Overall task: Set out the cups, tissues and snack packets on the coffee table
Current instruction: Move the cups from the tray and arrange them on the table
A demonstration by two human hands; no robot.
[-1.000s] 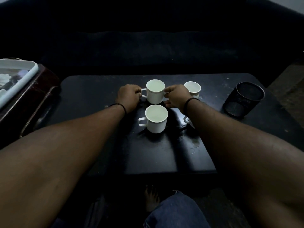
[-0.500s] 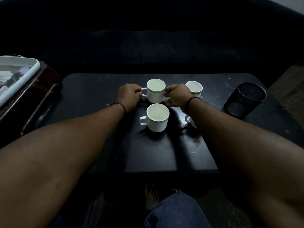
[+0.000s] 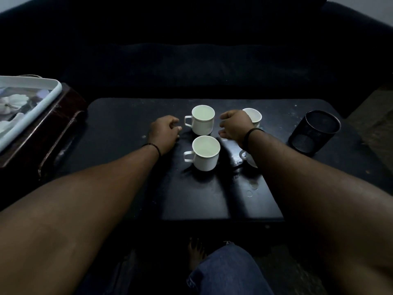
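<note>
Several white cups stand upright on the dark coffee table (image 3: 127, 128). The far middle cup (image 3: 202, 119) has its handle to the left. A near middle cup (image 3: 205, 152) stands just in front of it. A third cup (image 3: 254, 116) shows behind my right hand, and a fourth cup (image 3: 246, 156) is mostly hidden under my right forearm. My left hand (image 3: 164, 133) rests on the table a little left of the far cup's handle, fingers curled and holding nothing. My right hand (image 3: 234, 125) hovers right of the far cup, loosely curled and apart from it.
A black mesh pot (image 3: 314, 133) stands at the table's right side. A white tray (image 3: 32, 109) with pale packets lies on a dark wooden stand at the left. A dark sofa runs behind the table. My knee and bare foot show below the near edge.
Both hands have let go of the far middle cup and drawn apart from it. The cup stays standing in place.
</note>
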